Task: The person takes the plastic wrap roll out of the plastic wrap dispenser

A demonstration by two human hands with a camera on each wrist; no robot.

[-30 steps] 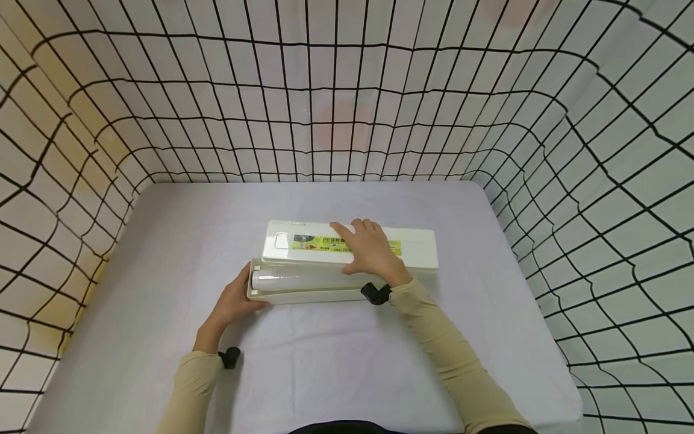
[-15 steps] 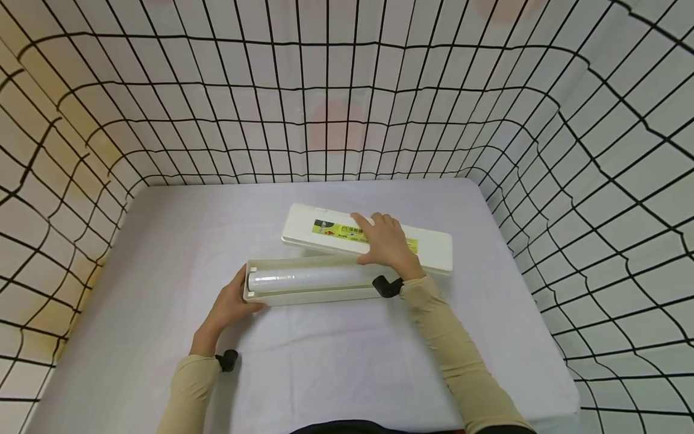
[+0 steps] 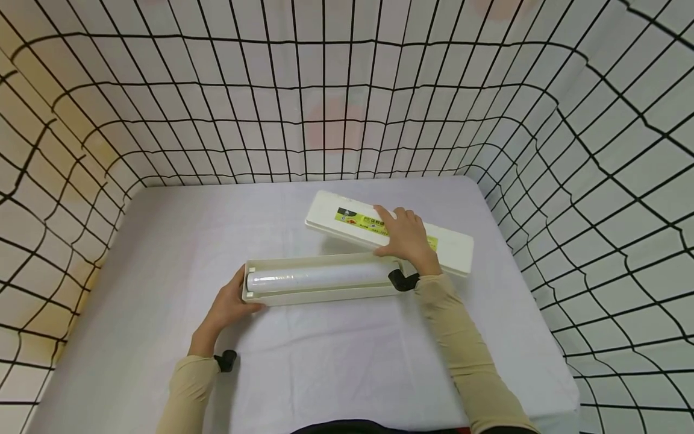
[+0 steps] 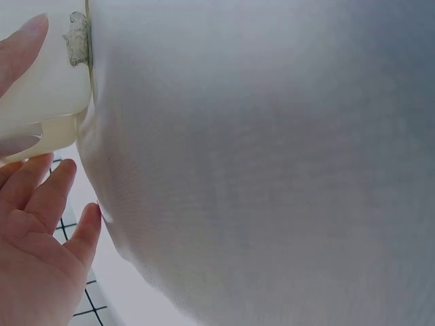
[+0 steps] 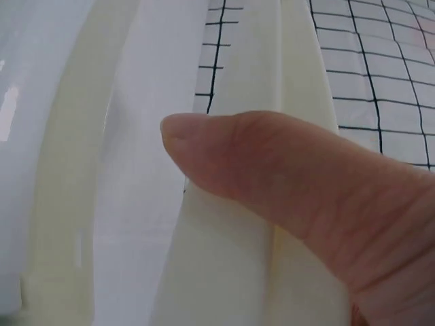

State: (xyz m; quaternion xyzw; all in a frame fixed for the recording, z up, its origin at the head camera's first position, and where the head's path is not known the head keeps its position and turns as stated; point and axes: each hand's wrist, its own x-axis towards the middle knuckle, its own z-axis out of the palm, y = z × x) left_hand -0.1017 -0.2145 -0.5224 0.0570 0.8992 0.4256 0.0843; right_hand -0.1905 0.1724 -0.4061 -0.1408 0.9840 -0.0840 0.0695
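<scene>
The right hand [image 3: 406, 238] gripped the lid [image 3: 358, 231] across its long edges, slantwise beyond the box [image 3: 325, 296]; the left hand [image 3: 228, 304] held the box's left end. A roll [image 3: 320, 278] lay inside. The lid looked light, stiff and probably slick, best pinched across its width.

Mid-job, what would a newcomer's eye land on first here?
Probably the yellow-green label on the white lid, held slantwise in the right grip beyond the open box. Next, the shiny roll lying lengthwise in that box, whose left end the left grip holds. Black mesh behind the table stands out too.
</scene>
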